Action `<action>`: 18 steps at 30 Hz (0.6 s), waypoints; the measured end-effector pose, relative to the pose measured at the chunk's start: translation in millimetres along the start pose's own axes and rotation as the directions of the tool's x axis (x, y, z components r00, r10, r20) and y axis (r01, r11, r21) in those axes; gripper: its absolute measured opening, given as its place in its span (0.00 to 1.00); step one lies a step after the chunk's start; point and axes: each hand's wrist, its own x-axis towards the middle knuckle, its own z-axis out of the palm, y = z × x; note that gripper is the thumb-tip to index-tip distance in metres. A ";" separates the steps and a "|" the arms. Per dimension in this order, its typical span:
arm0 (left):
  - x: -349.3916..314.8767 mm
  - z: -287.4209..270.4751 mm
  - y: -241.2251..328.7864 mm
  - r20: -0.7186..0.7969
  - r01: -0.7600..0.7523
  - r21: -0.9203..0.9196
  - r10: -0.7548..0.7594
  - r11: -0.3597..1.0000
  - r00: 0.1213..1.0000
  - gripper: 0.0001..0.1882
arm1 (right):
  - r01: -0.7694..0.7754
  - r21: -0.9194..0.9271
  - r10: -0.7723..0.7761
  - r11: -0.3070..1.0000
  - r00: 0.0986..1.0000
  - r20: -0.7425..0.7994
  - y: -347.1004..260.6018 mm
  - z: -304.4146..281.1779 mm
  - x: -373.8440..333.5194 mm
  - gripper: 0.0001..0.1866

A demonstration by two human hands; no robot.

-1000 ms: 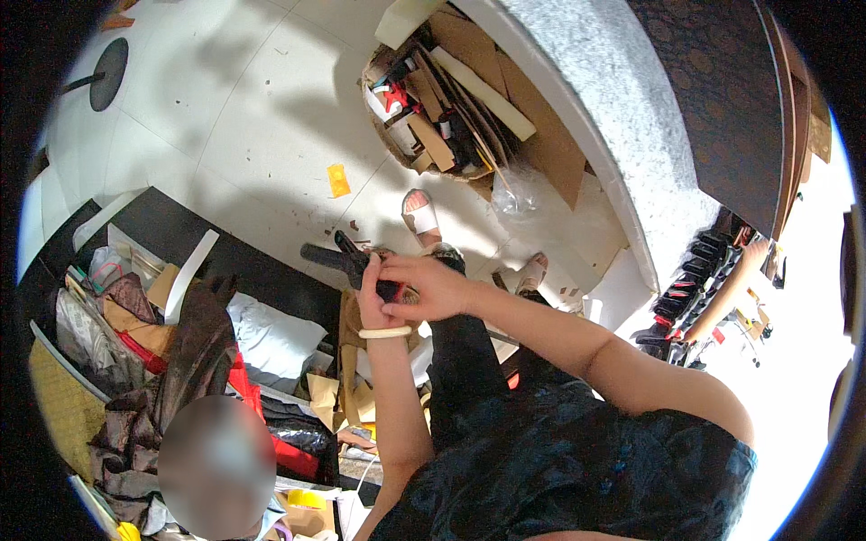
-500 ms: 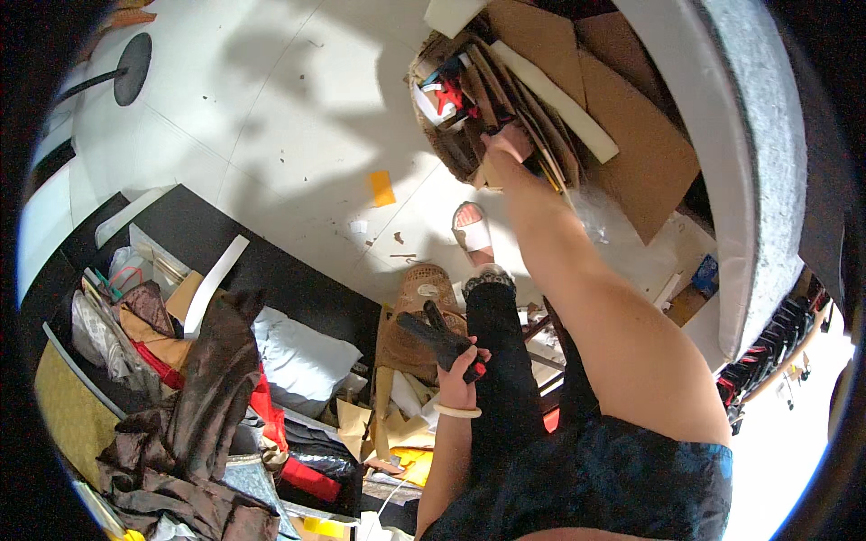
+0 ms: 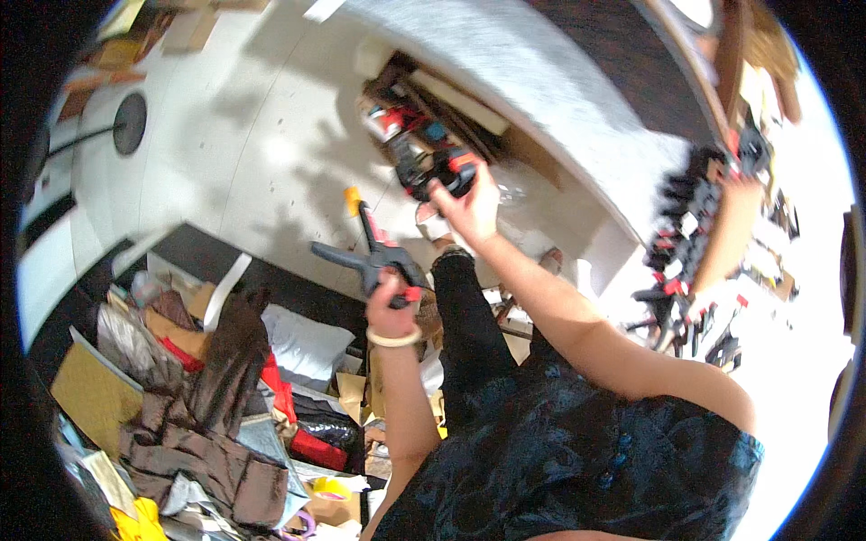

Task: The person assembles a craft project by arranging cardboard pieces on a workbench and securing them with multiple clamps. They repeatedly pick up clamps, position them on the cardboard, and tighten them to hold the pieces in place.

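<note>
My left hand [image 3: 391, 308] is closed around the handles of a black spring clamp [image 3: 368, 256], whose long jaws point away from me; the tip of one is orange-yellow. Farther off and to the right, my right hand [image 3: 474, 209] grips a black tool with red-orange parts [image 3: 444, 177], too blurred to name its kind. It is held up in front of a box with cardboard pieces [image 3: 433, 101], where red and white things also show. Part of the box is hidden behind the tool and my hand.
Left of me, a black-sided bin [image 3: 298, 279] overflows with brown cloth [image 3: 225, 379], a white pillow-like bag [image 3: 307, 343] and scraps. At right stands a table with a grey cover [image 3: 559, 108]. Beyond, another person's arm [image 3: 732, 234] reaches over rows of black-and-red clamps [image 3: 681, 243].
My right hand has come out of the cardboard box holding the black-and-red tool. The left hand has lifted the spring clamp forward and left. My view has turned, showing another person's arm.
</note>
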 end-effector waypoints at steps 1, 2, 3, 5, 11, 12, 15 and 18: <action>6.6 -1.7 17.7 0.033 0.008 -0.180 -0.002 0.984 0.999 0.20 | -0.068 0.119 0.059 0.991 0.995 0.076 -29.6 -30.6 -6.9 0.27; 13.8 -4.1 33.7 0.063 0.018 -0.358 0.005 0.934 0.998 0.22 | -0.124 0.181 0.094 0.976 0.981 0.170 -68.6 -67.0 -13.1 0.27; 2.9 24.3 66.1 0.245 0.051 -0.297 0.024 0.954 0.969 0.25 | 0.005 0.091 -0.018 0.996 0.989 0.145 -77.8 -97.7 -22.0 0.29; -41.7 90.9 151.7 0.550 0.081 -0.197 0.042 0.977 0.834 0.36 | 0.056 0.228 -0.120 0.972 0.954 0.274 -96.8 -166.6 -41.2 0.36; -160.3 153.3 121.4 0.776 0.137 0.096 -0.161 0.986 0.610 0.46 | -0.010 0.164 -0.045 0.986 0.943 0.330 -99.2 -352.4 -110.2 0.45; -187.4 162.3 111.0 0.773 0.205 0.124 -0.224 0.971 0.594 0.45 | -0.120 0.185 0.039 0.975 0.920 0.390 -86.5 -383.5 -123.6 0.50; -276.7 206.2 95.7 0.787 0.337 0.171 -0.334 0.926 0.518 0.44 | -0.344 0.262 0.119 0.902 0.780 0.615 -44.3 -471.7 -150.0 0.49; -322.6 226.5 42.8 0.878 0.414 0.112 -0.286 0.903 0.385 0.43 | -0.617 0.630 0.075 0.472 0.740 0.669 6.5 -533.6 -199.4 0.39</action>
